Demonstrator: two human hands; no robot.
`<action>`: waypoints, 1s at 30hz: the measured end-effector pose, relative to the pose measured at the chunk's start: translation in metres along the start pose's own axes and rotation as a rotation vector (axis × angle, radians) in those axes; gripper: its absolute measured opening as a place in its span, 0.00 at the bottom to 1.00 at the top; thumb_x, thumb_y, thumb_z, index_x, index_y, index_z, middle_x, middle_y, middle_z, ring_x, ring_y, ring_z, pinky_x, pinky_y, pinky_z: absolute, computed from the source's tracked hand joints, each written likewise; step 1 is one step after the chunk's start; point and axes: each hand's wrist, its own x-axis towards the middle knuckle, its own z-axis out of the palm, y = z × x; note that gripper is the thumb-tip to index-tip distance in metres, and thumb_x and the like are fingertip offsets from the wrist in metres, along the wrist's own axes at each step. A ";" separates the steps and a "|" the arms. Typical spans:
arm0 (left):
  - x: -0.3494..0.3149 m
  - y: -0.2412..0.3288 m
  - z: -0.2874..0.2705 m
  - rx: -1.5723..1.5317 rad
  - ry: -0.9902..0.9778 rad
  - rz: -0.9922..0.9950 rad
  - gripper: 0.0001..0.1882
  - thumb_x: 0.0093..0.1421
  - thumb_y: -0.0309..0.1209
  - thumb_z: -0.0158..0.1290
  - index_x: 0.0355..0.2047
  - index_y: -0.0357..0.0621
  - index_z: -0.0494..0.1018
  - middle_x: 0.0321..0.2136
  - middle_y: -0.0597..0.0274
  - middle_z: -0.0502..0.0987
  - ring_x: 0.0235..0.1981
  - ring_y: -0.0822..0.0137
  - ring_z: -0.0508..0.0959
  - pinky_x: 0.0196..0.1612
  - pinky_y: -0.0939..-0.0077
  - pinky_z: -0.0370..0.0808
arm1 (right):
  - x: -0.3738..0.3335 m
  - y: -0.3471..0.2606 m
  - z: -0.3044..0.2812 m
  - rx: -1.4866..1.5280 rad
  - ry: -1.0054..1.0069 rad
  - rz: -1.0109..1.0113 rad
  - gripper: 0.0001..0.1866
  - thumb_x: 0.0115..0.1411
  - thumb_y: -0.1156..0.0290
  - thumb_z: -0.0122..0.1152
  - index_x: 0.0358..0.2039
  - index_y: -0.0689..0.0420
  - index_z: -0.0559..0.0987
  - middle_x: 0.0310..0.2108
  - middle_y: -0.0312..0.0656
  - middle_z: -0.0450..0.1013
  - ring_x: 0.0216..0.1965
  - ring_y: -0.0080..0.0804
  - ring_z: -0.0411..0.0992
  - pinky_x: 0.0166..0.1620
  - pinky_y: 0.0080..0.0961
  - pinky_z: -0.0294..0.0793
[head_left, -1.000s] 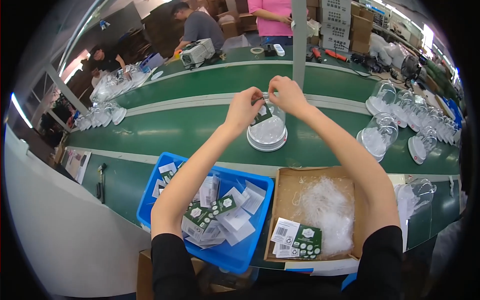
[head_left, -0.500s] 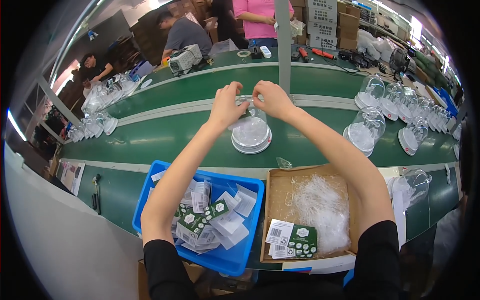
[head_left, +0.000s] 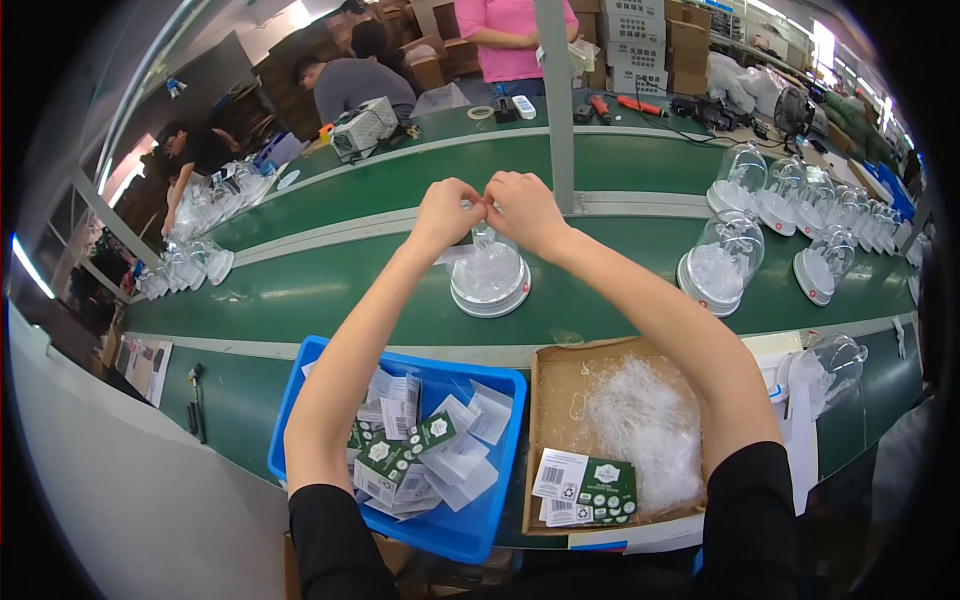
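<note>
Both hands meet at the upper middle of the frame, over a clear glass dome [head_left: 489, 268] that stands on a round white base on the green conveyor belt [head_left: 330, 290]. The left hand [head_left: 447, 212] and the right hand [head_left: 524, 208] touch at the fingertips, fingers narrow and pinched together at the dome's top — what they pinch is too small to tell. A small white tag [head_left: 447, 256] hangs just below the left hand, beside the dome.

Toward the lower left of the frame a blue bin [head_left: 470, 530] holds green-and-white printed cards and clear sleeves. Just right of it, a shallow cardboard tray [head_left: 552, 400] carries a heap of clear shredded filler [head_left: 640, 420] and a few more cards [head_left: 585, 488].

At the right of the frame more glass domes [head_left: 722, 262] stand on the belt — one lies tipped on its side [head_left: 828, 362] near the tabletop edge. Other people work at the far side, upper left and top centre.
</note>
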 end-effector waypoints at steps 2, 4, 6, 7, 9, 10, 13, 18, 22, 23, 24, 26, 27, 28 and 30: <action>-0.006 0.000 -0.001 0.226 0.178 0.154 0.08 0.48 0.30 0.56 0.27 0.40 0.80 0.33 0.55 0.79 0.38 0.55 0.77 0.44 0.64 0.74 | 0.003 -0.002 0.004 -0.023 -0.023 0.011 0.05 0.48 0.69 0.60 0.25 0.55 0.75 0.28 0.39 0.71 0.35 0.37 0.72 0.41 0.33 0.68; -0.011 0.002 -0.003 0.246 0.174 0.147 0.07 0.47 0.30 0.56 0.26 0.41 0.80 0.33 0.56 0.78 0.39 0.55 0.76 0.44 0.64 0.74 | 0.004 -0.005 0.008 -0.045 -0.049 0.024 0.06 0.48 0.69 0.60 0.25 0.55 0.75 0.28 0.39 0.71 0.35 0.38 0.72 0.42 0.33 0.68; -0.012 0.008 -0.005 0.267 0.166 0.141 0.06 0.47 0.30 0.56 0.24 0.41 0.79 0.34 0.58 0.77 0.40 0.55 0.75 0.43 0.63 0.73 | 0.004 -0.006 0.011 -0.093 -0.024 0.030 0.06 0.47 0.68 0.60 0.24 0.55 0.74 0.28 0.39 0.71 0.34 0.38 0.72 0.41 0.33 0.67; -0.012 0.009 -0.004 0.304 0.169 0.149 0.06 0.47 0.30 0.56 0.24 0.41 0.78 0.33 0.58 0.77 0.39 0.54 0.75 0.42 0.63 0.73 | 0.003 -0.006 0.011 -0.089 -0.022 0.035 0.06 0.47 0.68 0.60 0.24 0.55 0.74 0.28 0.39 0.71 0.34 0.38 0.72 0.41 0.33 0.67; -0.013 0.012 -0.004 0.344 0.165 0.158 0.06 0.47 0.30 0.56 0.24 0.41 0.78 0.33 0.58 0.77 0.38 0.54 0.76 0.42 0.63 0.73 | 0.002 -0.002 0.011 -0.104 -0.046 0.062 0.05 0.47 0.69 0.60 0.24 0.55 0.74 0.27 0.40 0.71 0.33 0.40 0.72 0.41 0.35 0.69; -0.011 0.013 -0.004 0.332 0.150 0.144 0.06 0.48 0.29 0.56 0.24 0.41 0.77 0.33 0.57 0.77 0.37 0.53 0.76 0.41 0.63 0.74 | 0.001 -0.001 0.010 -0.103 -0.042 0.069 0.05 0.47 0.69 0.60 0.24 0.55 0.74 0.27 0.40 0.71 0.33 0.40 0.72 0.41 0.35 0.69; -0.012 0.004 -0.010 0.276 0.140 0.174 0.06 0.50 0.30 0.56 0.26 0.40 0.77 0.32 0.55 0.76 0.36 0.52 0.76 0.40 0.61 0.74 | 0.000 0.006 0.005 0.087 -0.117 0.124 0.06 0.48 0.68 0.58 0.24 0.56 0.74 0.27 0.41 0.71 0.34 0.40 0.73 0.38 0.38 0.70; -0.011 -0.021 -0.030 0.236 -0.070 0.073 0.12 0.52 0.31 0.57 0.36 0.40 0.78 0.32 0.49 0.76 0.35 0.52 0.77 0.40 0.62 0.74 | -0.027 0.064 -0.021 -0.178 -0.987 0.496 0.27 0.42 0.52 0.70 0.39 0.57 0.80 0.41 0.48 0.77 0.44 0.44 0.75 0.47 0.41 0.76; 0.011 -0.011 -0.045 0.202 -0.273 0.053 0.10 0.52 0.29 0.59 0.31 0.34 0.78 0.27 0.49 0.79 0.29 0.58 0.80 0.36 0.68 0.76 | -0.097 0.082 -0.036 -0.427 -1.328 0.738 0.61 0.26 0.40 0.78 0.61 0.53 0.63 0.60 0.48 0.62 0.61 0.47 0.61 0.56 0.49 0.67; 0.018 -0.021 -0.046 0.172 -0.209 0.138 0.10 0.50 0.30 0.59 0.28 0.33 0.78 0.23 0.48 0.78 0.27 0.54 0.79 0.34 0.66 0.76 | -0.106 0.082 -0.035 -0.429 -1.323 0.730 0.61 0.26 0.40 0.78 0.61 0.53 0.63 0.60 0.48 0.62 0.61 0.47 0.61 0.56 0.49 0.67; 0.030 -0.028 -0.049 0.171 -0.191 0.113 0.10 0.50 0.30 0.59 0.29 0.34 0.78 0.23 0.47 0.78 0.26 0.53 0.79 0.34 0.66 0.76 | -0.115 0.087 -0.028 -0.373 -1.287 0.763 0.65 0.26 0.39 0.78 0.64 0.51 0.57 0.64 0.51 0.54 0.64 0.48 0.55 0.58 0.49 0.65; 0.052 -0.039 -0.056 0.171 -0.108 0.110 0.10 0.51 0.29 0.58 0.29 0.33 0.78 0.23 0.46 0.78 0.25 0.52 0.79 0.34 0.65 0.76 | -0.120 0.089 -0.024 -0.319 -1.253 0.777 0.70 0.26 0.38 0.78 0.67 0.50 0.50 0.67 0.53 0.46 0.67 0.50 0.48 0.60 0.50 0.62; 0.063 -0.044 -0.060 0.169 -0.047 0.107 0.09 0.51 0.29 0.58 0.29 0.33 0.78 0.22 0.46 0.78 0.25 0.52 0.79 0.33 0.65 0.75 | -0.119 0.089 -0.023 -0.300 -1.255 0.770 0.70 0.27 0.38 0.78 0.67 0.50 0.49 0.67 0.54 0.44 0.67 0.50 0.47 0.60 0.50 0.62; 0.076 -0.046 -0.061 0.163 0.007 0.110 0.09 0.52 0.29 0.57 0.29 0.33 0.78 0.22 0.45 0.78 0.24 0.51 0.79 0.32 0.64 0.75 | -0.119 0.086 -0.026 -0.282 -1.258 0.774 0.71 0.27 0.38 0.78 0.67 0.49 0.48 0.68 0.56 0.41 0.68 0.49 0.46 0.60 0.49 0.62; 0.103 -0.048 -0.060 0.131 0.112 0.122 0.09 0.53 0.29 0.57 0.29 0.32 0.77 0.22 0.45 0.77 0.24 0.52 0.78 0.31 0.64 0.74 | -0.115 0.083 -0.023 -0.293 -1.262 0.780 0.71 0.28 0.39 0.78 0.68 0.50 0.47 0.68 0.57 0.41 0.68 0.51 0.44 0.60 0.48 0.63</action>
